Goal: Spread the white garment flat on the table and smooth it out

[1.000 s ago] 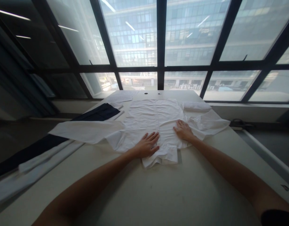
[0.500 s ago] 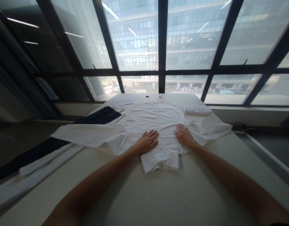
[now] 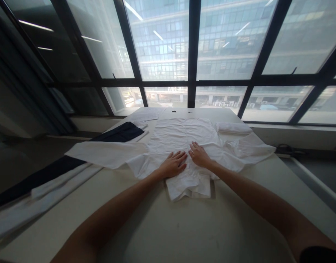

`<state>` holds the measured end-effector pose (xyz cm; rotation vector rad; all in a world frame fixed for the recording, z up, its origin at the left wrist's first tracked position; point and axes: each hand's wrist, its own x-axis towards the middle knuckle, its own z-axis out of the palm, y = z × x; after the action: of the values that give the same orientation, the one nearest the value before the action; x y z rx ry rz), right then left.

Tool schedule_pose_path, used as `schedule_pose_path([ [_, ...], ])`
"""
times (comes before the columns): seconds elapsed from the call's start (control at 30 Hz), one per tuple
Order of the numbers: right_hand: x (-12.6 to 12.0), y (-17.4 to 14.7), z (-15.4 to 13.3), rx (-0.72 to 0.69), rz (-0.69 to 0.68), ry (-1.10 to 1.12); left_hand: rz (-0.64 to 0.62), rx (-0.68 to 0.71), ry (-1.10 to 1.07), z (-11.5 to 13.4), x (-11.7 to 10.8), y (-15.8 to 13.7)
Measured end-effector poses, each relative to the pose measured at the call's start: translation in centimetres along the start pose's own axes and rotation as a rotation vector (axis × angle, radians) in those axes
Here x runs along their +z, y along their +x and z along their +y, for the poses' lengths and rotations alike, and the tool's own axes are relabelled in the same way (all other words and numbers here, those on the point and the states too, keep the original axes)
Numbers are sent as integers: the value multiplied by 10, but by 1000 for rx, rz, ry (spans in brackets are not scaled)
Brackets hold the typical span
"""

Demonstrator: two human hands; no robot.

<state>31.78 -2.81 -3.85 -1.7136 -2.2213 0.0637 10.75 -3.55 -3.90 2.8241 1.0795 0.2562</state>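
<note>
Both hands on the white shirt [image 3: 181, 133], which lies spread on the white table [image 3: 162, 226], mid-scene, w/ its collar end [image 3: 189, 188] toward the near side & its body running to the far side. L hand [image 3: 173, 165] is flat, palm down, fingers straight & slightly apart, on the near part of the shirt, just L of the centre line. R hand [image 3: 199, 155] also palm down, fingers out & close tog., just R of that line & a bit farther off; nothing clamped in either. Fingertips of the 2 hands are v. near each other; can't tell if they touch. Fabric is wrinkled, esp. crosswise in the far half.

L sleeve [image 3: 102, 151] is stretched out to the left, over dark cloth [image 3: 118, 132] & white cloth strips [image 3: 66, 180] along the left edge. R sleeve [image 3: 255, 148] goes out right, crumpled nr the shoulder. Folded white cloth [image 3: 235, 128] lies far right, just beyond the R sleeve; another flat white piece [image 3: 143, 115] is far left. Small black disc [image 3: 174, 111] nr the far edge. Beyond: big windows [image 3: 165, 44] w/ dark frames; curtain [image 3: 25, 73] at left.
</note>
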Motion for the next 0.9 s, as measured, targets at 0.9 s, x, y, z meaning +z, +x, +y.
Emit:
schedule_pose_path([
  [0.9,22,-5,-12,-79,-43,-38,9,-64,-38,2,1,-1],
])
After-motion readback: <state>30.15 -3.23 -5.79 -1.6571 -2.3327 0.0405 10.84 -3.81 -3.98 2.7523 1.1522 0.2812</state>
